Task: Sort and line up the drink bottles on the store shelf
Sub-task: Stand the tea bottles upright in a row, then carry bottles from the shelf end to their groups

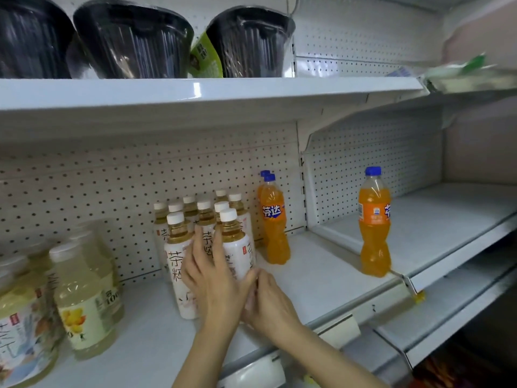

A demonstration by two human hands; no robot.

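Observation:
A cluster of several white-capped tea bottles (205, 219) stands mid-shelf against the pegboard. My left hand (212, 278) presses its fingers on the left side of the front tea bottle (233, 242). My right hand (268, 301) grips the same bottle low on its right side. Two orange soda bottles (272, 225) with blue caps stand one behind the other just right of the cluster. A third orange soda bottle (374, 228) stands alone at the front of the adjoining right shelf section.
Pale yellow juice bottles (84, 298) and larger labelled bottles (22, 317) fill the shelf's left end. The white shelf (321, 264) has a raised divider (333, 233) between sections. Black plastic containers (131, 40) sit on the upper shelf. A blurred green-white object (461, 74) shows at top right.

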